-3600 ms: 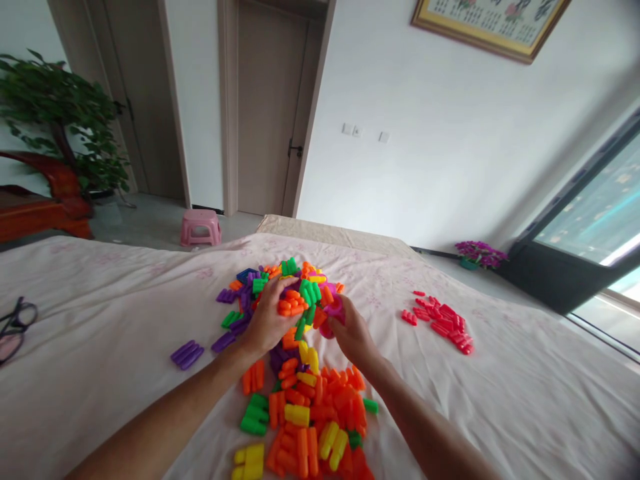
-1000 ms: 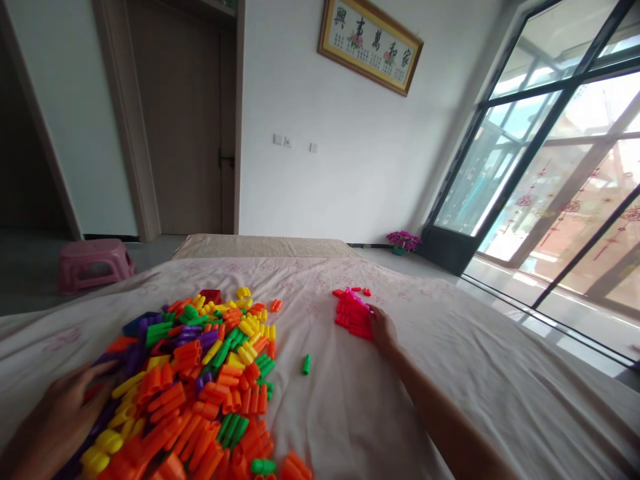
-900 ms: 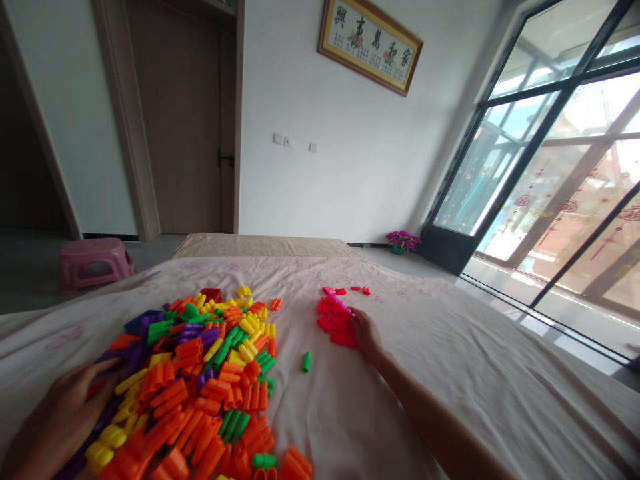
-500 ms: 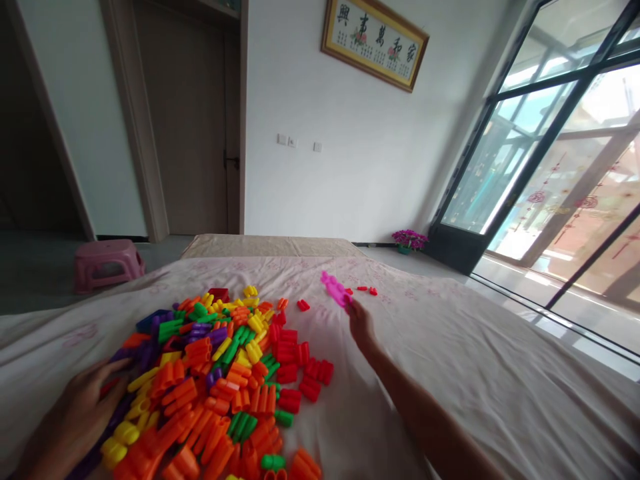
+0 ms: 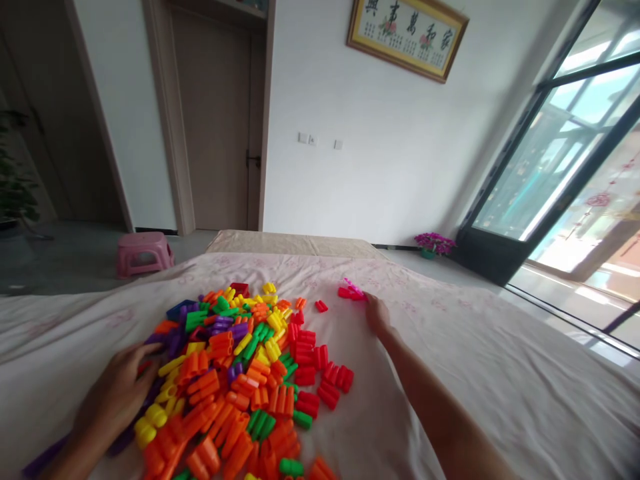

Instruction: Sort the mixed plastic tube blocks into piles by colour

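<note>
My right hand [image 5: 377, 313] reaches far across the cloth, its fingers closed on the end of a bright pink plastic piece [image 5: 354, 288]. That piece is seen nearly edge-on, low over the cloth, overlapping a red block [image 5: 344, 293] in view. My left hand [image 5: 123, 383] is at the left edge of a big heap of toy blocks [image 5: 235, 373], fingers curled round a long purple row of blocks [image 5: 173, 341]. A bit of red shows between its thumb and forefinger. The heap mixes orange, yellow, green, purple and red ridged blocks, with red ones along its right side.
A pale flowered cloth [image 5: 475, 353] covers the surface. One red block [image 5: 321, 306] lies apart from the heap. Beyond are a pink stool [image 5: 145, 253], a pot of purple flowers [image 5: 434, 244], a door [image 5: 213, 127] and a glass door [image 5: 520, 173].
The view has swung left, so everything sits further right. My right hand has lowered and tilted the pink piece down to the red blocks. My left hand keeps its place by the heap.
</note>
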{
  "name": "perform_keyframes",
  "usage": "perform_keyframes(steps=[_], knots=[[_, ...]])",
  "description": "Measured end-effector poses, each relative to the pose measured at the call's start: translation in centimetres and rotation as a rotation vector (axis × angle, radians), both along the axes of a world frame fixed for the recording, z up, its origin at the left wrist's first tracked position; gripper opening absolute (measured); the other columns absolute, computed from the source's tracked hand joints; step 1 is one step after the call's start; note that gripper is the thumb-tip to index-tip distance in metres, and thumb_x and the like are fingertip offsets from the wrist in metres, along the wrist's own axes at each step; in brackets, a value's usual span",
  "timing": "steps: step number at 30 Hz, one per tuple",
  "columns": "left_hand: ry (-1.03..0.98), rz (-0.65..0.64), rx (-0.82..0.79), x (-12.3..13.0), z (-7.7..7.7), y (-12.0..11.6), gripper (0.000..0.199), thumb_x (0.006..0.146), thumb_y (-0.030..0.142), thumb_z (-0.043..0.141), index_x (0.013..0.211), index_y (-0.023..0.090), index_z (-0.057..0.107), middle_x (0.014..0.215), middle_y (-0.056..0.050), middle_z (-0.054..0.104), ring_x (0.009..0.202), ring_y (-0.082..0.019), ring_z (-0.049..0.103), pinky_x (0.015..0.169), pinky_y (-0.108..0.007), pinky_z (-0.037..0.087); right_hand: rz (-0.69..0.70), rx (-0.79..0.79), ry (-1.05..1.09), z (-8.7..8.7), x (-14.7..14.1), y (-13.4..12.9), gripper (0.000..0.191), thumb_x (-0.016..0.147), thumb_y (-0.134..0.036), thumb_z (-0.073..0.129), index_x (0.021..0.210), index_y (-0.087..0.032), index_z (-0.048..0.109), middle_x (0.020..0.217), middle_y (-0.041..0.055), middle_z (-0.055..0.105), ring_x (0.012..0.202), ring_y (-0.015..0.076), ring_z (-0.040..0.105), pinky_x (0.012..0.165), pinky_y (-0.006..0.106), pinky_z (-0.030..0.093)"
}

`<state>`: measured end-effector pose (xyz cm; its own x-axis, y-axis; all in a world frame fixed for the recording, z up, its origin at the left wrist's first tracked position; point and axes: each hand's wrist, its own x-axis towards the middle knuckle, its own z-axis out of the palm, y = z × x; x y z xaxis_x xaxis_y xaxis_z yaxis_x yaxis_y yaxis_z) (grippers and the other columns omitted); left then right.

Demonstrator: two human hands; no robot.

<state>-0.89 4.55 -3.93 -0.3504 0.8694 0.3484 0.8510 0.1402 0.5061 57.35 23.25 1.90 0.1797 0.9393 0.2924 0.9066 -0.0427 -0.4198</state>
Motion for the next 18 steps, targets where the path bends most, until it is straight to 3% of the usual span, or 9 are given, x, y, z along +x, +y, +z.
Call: perform_keyframes(steps=[2,6,10,14,18], knots=[[-0.001,-0.043,-0.031,-0.2,-0.2,0.0,0.035,0.087,0.039,0.044,0.112,0.022,0.061,0.119,-0.008,0.066,0.114,-0.024,0.060,0.101,-0.036,0.045,0.136,0.027,-0.004,-0.9,-3.8,-0.4,0.052,0.086,-0.010,0.040,0.130,-0.025,0.062,0.131,0.0034,0.064,0.119,0.0185,0.058,0.103,0.026,0.039],[-0.001,-0.037,-0.037,0.6,0.7,-0.6,0.037,0.087,0.039,0.042,0.112,0.020,0.062,0.121,-0.010,0.064,0.118,-0.026,0.057,0.103,-0.037,0.044,0.402,0.086,0.041,-2.1,-10.4,-2.8,0.047,0.087,-0.014,0.042,0.129,-0.021,0.063,0.131,0.0037,0.064,0.120,0.0182,0.058,0.105,0.027,0.039],[-0.012,-0.034,-0.023,1.7,2.0,-1.2,0.040,0.087,0.040,0.041,0.113,0.018,0.062,0.121,-0.012,0.062,0.119,-0.027,0.056,0.104,-0.038,0.043,0.528,0.096,0.243,-2.1,-14.7,-6.2,0.040,0.093,-0.026,0.041,0.125,-0.021,0.063,0.122,0.0065,0.068,0.111,0.0208,0.062,0.100,0.033,0.044],[-0.051,-0.041,-0.018,2.3,2.8,-1.7,0.042,0.090,0.042,0.037,0.113,0.017,0.062,0.120,-0.012,0.062,0.118,-0.027,0.056,0.105,-0.040,0.042,0.564,0.061,0.441,-1.1,-16.1,-8.6,0.030,0.088,-0.031,0.048,0.109,-0.023,0.068,0.104,0.0032,0.073,0.094,0.0207,0.066,0.087,0.033,0.049],[-0.157,-0.039,0.057,2.8,3.7,-2.4,0.048,0.090,0.050,0.035,0.115,0.017,0.061,0.118,-0.013,0.064,0.116,-0.026,0.058,0.104,-0.041,0.044,0.391,-0.039,0.689,0.3,-14.2,-9.5,0.017,0.074,-0.034,0.057,0.078,-0.018,0.060,0.062,-0.0005,0.063,0.060,0.0159,0.056,0.057,0.026,0.044]])
